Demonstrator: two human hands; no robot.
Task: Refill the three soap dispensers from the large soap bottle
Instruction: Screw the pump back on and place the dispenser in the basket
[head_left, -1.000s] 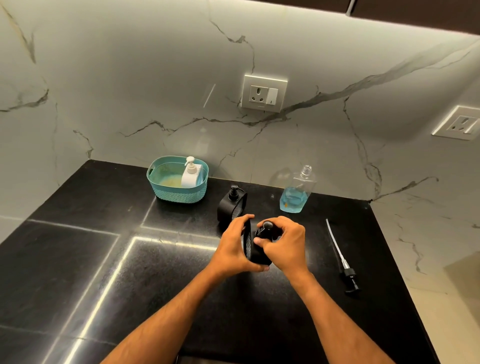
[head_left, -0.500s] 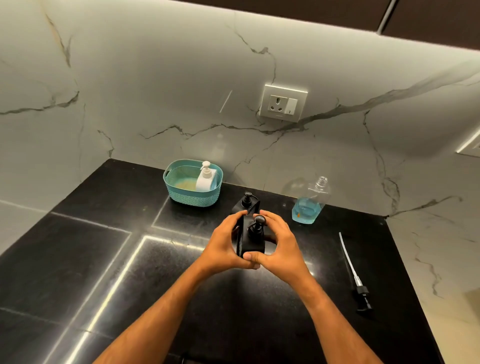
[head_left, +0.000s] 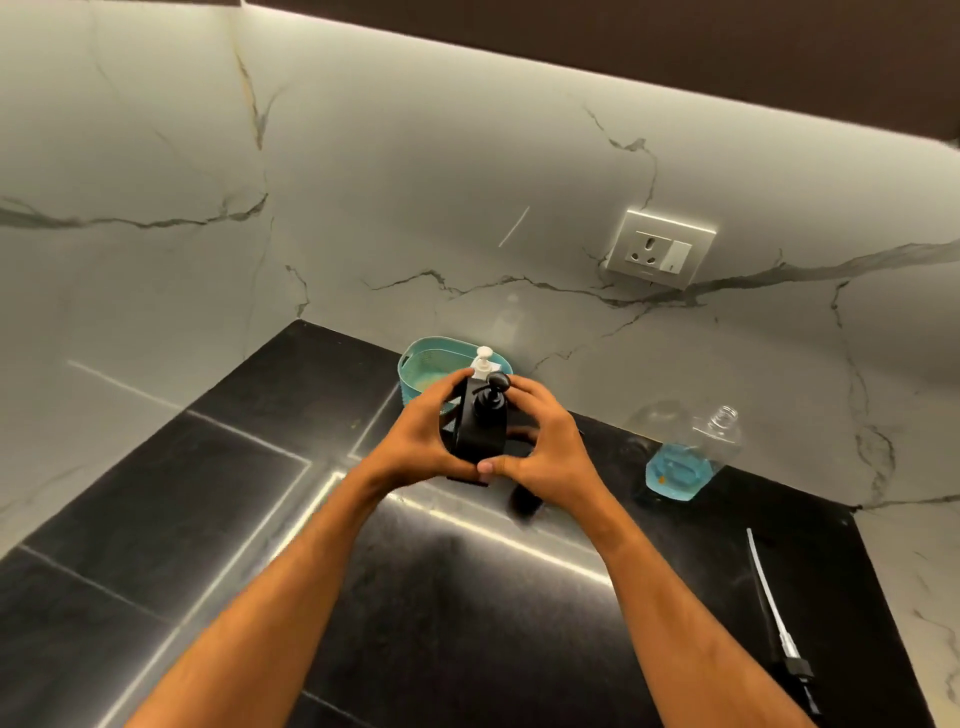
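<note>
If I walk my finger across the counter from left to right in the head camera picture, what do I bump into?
Teal basket → black soap dispenser held between the left hand and right hand → clear bottle with blue soap → loose pump with its long tube.

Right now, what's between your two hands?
In the head view, the black soap dispenser sits between the left hand and the right hand; both grip its sides, pump on top.
</note>
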